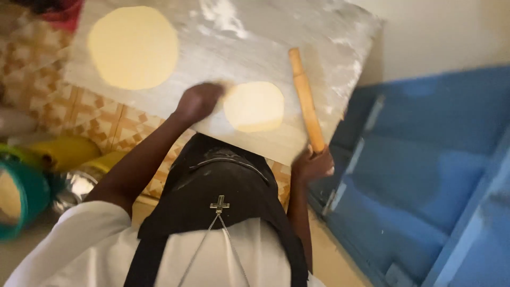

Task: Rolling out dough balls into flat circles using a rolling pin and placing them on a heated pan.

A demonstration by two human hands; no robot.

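Observation:
A floured wooden board [297, 32] lies in front of me. Two flat rounds of pale dough rest on it: a large round [133, 47] at the far left and a smaller round [254, 106] near the front edge. My left hand [197, 102] touches the left edge of the smaller round, fingers curled. My right hand [312, 163] grips the near end of a wooden rolling pin [306, 98], which lies on the board just right of the smaller round.
A blue door or panel [425, 175] stands at the right. A patterned floor mat [101, 119] lies under the board. A teal bowl [24, 199], a yellow container [66, 151] and a shiny metal vessel [71, 186] sit at the left.

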